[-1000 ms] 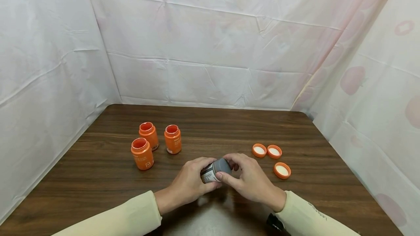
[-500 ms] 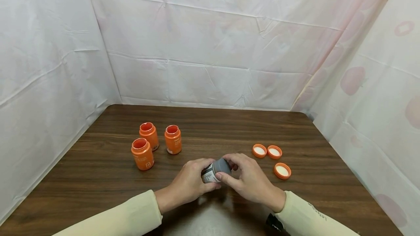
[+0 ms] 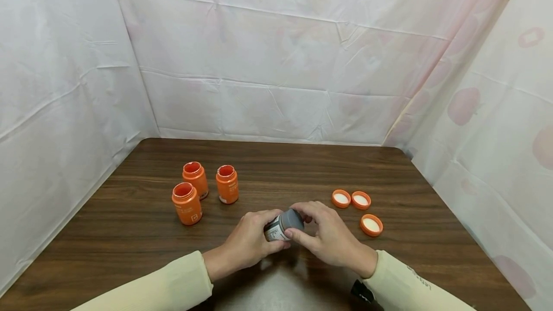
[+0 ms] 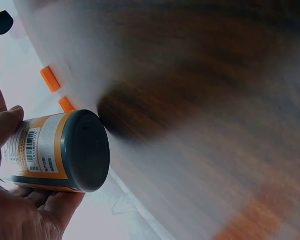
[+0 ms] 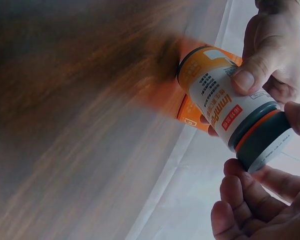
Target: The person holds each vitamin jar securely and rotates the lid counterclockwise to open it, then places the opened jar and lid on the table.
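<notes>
A small dark grey pill bottle (image 3: 274, 231) with a white and orange label is held tilted above the table, in front of the person. My left hand (image 3: 248, 240) grips its body, thumb across the label. The thumb and fingertips of my right hand (image 3: 330, 238) pinch the grey cap (image 5: 262, 142) at its rim. An orange band shows just under that cap in the right wrist view. The bottle's dark base (image 4: 88, 150) faces the left wrist camera.
Three uncapped orange bottles (image 3: 227, 185) stand upright at the left of the wood-grain table (image 3: 281, 162). To the right lie three orange caps (image 3: 371, 225), white insides up. Pale curtains (image 3: 268, 61) surround the table's back and sides.
</notes>
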{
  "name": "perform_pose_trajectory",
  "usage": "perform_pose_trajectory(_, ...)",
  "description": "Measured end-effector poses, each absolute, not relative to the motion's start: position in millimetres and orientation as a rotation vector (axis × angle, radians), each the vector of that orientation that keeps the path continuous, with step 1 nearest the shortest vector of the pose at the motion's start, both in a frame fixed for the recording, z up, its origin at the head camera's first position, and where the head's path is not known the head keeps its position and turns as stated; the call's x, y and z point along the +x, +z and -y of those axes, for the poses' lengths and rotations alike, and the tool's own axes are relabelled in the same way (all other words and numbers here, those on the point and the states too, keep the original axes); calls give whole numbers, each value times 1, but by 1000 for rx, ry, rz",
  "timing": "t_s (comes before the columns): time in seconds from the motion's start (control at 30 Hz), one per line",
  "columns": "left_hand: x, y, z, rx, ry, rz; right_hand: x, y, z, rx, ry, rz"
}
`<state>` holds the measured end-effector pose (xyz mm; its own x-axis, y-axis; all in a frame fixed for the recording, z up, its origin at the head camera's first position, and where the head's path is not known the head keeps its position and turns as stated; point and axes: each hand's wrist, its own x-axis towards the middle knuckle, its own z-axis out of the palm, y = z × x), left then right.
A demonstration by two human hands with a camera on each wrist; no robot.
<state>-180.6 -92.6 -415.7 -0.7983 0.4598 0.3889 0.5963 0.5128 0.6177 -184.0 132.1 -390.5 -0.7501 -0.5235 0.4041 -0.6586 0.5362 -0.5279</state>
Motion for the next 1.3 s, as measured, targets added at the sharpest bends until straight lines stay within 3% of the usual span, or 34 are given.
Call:
perform_pose_trajectory(0.87,-182,-411,96,-906,-1188,2647,-186,-381,-139,1292,935,2464)
perform_pose_trajectory(1.3,-183,-415,97,-886,-1188,2629,-188,-380,-139,1298,952,2440)
